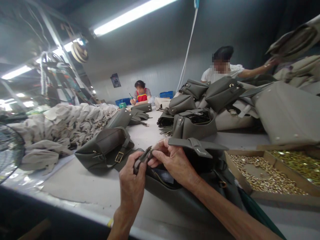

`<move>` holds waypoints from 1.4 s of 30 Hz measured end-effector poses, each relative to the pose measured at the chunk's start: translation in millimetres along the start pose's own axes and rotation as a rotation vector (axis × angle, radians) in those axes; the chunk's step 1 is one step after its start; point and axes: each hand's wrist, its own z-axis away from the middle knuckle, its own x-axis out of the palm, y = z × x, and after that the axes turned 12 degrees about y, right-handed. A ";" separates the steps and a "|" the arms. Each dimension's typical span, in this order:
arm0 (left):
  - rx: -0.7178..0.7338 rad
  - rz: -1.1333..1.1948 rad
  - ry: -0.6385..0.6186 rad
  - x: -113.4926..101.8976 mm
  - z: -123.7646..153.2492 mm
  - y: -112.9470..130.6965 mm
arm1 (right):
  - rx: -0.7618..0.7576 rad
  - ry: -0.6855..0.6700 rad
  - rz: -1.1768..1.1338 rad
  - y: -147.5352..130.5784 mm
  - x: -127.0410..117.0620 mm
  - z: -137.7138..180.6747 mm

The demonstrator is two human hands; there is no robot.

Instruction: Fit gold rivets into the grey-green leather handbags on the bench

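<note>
A dark olive handbag lies open on the table in front of me, its flap raised and a zipper showing at its mouth. My left hand is closed, gripping the bag's edge near the zipper end. My right hand pinches the same small strap or zipper tab from the other side. Both hands meet over the bag's opening.
Another olive bag lies to the left, with more bags piled behind. Cardboard trays of brass hardware sit on the right. A heap of beige pieces lines the left. A fan stands at far left. Two people work beyond.
</note>
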 end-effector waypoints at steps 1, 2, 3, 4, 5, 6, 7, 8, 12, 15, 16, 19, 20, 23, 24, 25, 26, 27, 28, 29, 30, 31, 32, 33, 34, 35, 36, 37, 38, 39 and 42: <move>0.011 0.014 0.013 1.6 -0.7 -1.2 | -0.017 -0.020 -0.010 -0.5 -1.7 -0.3; 0.025 0.024 0.025 3.1 -1.7 -2.1 | -0.040 -0.036 -0.011 -0.2 -3.9 -0.5; 0.040 0.027 0.035 4.6 -3.0 -2.7 | -0.064 -0.046 -0.001 1.0 -6.5 -0.5; 0.054 0.025 0.046 6.0 -4.4 -2.9 | -0.088 -0.052 0.023 3.1 -9.5 -0.1; 0.063 0.018 0.053 7.4 -5.9 -3.0 | -0.112 -0.052 0.063 6.1 -12.5 0.5; 0.064 0.010 0.056 8.7 -7.3 -2.9 | -0.140 -0.046 0.115 9.7 -15.4 1.3; 0.058 0.005 0.059 10.0 -8.6 -2.8 | -0.171 -0.033 0.173 13.7 -17.8 2.2; 0.048 0.005 0.057 11.2 -9.6 -2.7 | -0.209 -0.010 0.229 17.5 -19.7 3.1; 0.007 0.044 0.022 14.4 -11.8 -5.1 | -0.364 0.086 0.376 27.6 -20.4 5.3; -0.040 0.095 -0.015 16.1 -12.6 -11.2 | -0.414 0.117 0.391 28.8 -15.9 6.0; -0.064 0.113 -0.027 16.6 -12.7 -13.8 | -0.420 0.125 0.387 28.7 -14.2 6.2; -0.155 0.153 -0.047 17.8 -12.2 -20.3 | -0.429 0.143 0.379 29.2 -10.1 6.7; -0.180 0.168 -0.048 18.0 -11.7 -21.5 | -0.431 0.145 0.377 30.0 -9.3 6.7; -0.212 0.212 -0.049 18.1 -9.9 -21.5 | -0.427 0.141 0.362 33.7 -8.3 6.9; -0.211 0.225 -0.049 18.0 -9.3 -20.7 | -0.424 0.142 0.354 35.0 -8.1 7.0; -0.209 0.233 -0.050 18.0 -8.9 -19.6 | -0.420 0.146 0.348 36.2 -8.0 7.1; -0.206 0.240 -0.050 18.1 -8.5 -18.6 | -0.416 0.152 0.343 37.0 -7.8 7.2; -0.204 0.247 -0.050 18.2 -8.2 -17.8 | -0.410 0.160 0.340 37.5 -7.4 7.3; -0.204 0.255 -0.051 18.3 -8.0 -17.2 | -0.404 0.164 0.341 37.7 -6.9 7.3; -0.207 0.264 -0.050 18.4 -7.9 -16.8 | -0.399 0.166 0.341 37.5 -6.3 7.4; -0.212 0.273 -0.049 18.5 -7.8 -16.7 | -0.394 0.163 0.341 37.3 -5.5 7.4; -0.217 0.283 -0.052 18.5 -7.8 -16.8 | -0.391 0.159 0.341 36.9 -4.6 7.6; -0.221 0.291 -0.054 18.4 -7.9 -16.9 | -0.391 0.154 0.341 36.7 -3.6 7.8; -0.223 0.299 -0.059 18.2 -7.9 -17.1 | -0.389 0.152 0.340 36.5 -2.7 8.1; -0.222 0.307 -0.064 17.8 -7.9 -17.1 | -0.384 0.154 0.342 36.5 -1.8 8.4; -0.222 0.314 -0.071 17.4 -7.8 -17.1 | -0.373 0.157 0.344 36.6 -1.1 8.8; -0.224 0.320 -0.074 17.0 -7.5 -16.9 | -0.355 0.161 0.347 36.8 -0.6 9.1; -0.228 0.326 -0.073 16.5 -7.2 -16.6 | -0.334 0.171 0.347 37.0 -0.4 9.3; -0.233 0.330 -0.070 16.1 -6.7 -16.3 | -0.313 0.182 0.349 37.1 -0.3 9.3; -0.239 0.330 -0.066 15.8 -6.2 -16.0 | -0.297 0.192 0.350 37.1 -0.3 9.3; -0.245 0.322 -0.053 15.7 -5.2 -15.3 | -0.294 0.209 0.346 36.2 -0.7 8.6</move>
